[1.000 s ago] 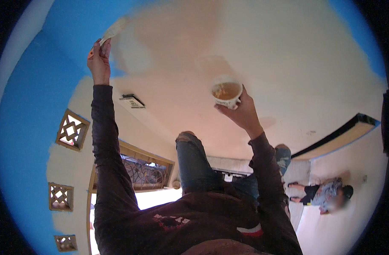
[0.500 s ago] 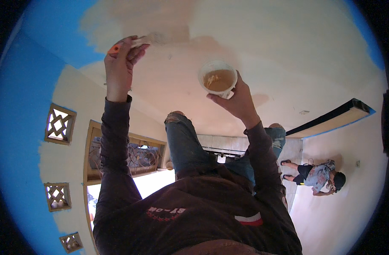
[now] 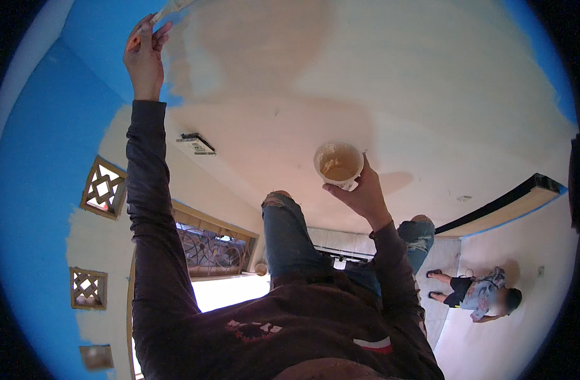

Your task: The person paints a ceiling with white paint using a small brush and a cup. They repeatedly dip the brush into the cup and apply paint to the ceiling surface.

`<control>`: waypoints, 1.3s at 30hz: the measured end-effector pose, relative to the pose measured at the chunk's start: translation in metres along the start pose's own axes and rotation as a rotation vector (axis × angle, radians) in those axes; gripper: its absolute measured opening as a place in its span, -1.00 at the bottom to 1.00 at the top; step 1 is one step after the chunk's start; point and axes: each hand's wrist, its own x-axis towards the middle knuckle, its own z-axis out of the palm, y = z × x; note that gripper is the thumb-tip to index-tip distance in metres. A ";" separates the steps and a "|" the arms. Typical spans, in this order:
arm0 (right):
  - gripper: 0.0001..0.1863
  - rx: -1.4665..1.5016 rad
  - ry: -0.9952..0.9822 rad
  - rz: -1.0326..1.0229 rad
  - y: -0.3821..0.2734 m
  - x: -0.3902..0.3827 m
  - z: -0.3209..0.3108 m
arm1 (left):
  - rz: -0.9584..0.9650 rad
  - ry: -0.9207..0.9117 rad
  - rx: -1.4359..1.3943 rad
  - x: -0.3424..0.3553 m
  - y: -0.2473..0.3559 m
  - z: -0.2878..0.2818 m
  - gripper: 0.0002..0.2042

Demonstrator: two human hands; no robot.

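Note:
My left hand [image 3: 145, 57] is raised high at upper left, closed on a paintbrush [image 3: 168, 9] with an orange-marked handle, its pale bristles at the border of blue [image 3: 97, 58] and cream paint [image 3: 417, 76] on the large surface ahead. Whether the bristles touch it I cannot tell. My right hand [image 3: 363, 197] grips a white cup [image 3: 338, 163] from the side and below; pale tan liquid and smears show inside. My jeans-clad legs [image 3: 283, 234] show beyond the cup.
Latticed vents [image 3: 103, 185] line the blue-and-cream wall at left, beside a doorway with a metal grille [image 3: 211, 248]. A long dark-edged shelf [image 3: 493, 209] runs at right. Another person [image 3: 480, 292] in shorts is at lower right against the pale wall. A small dark-framed fitting [image 3: 196, 144] sits near center-left.
Since half a second ago my left hand with the brush has moved up and leftward to the top edge; my right hand and the cup sit lower and further right in view.

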 end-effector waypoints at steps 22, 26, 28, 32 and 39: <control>-0.14 -0.013 0.017 0.069 0.019 -0.026 0.005 | -0.054 -0.411 0.740 0.038 0.005 0.028 -0.65; -0.14 0.005 0.000 0.080 0.022 -0.027 0.008 | -0.122 -0.382 0.540 0.052 -0.025 0.012 -0.64; -0.13 0.003 -0.001 0.084 0.023 -0.028 0.009 | -0.223 -0.343 0.444 0.052 -0.032 0.007 -0.65; -0.12 -0.024 -0.003 0.084 0.022 -0.028 0.008 | -0.335 -0.301 0.346 0.057 -0.039 -0.013 -0.64; -0.16 -0.008 -0.011 0.071 0.021 -0.030 0.005 | -0.424 -0.263 0.431 0.075 -0.036 -0.072 -0.65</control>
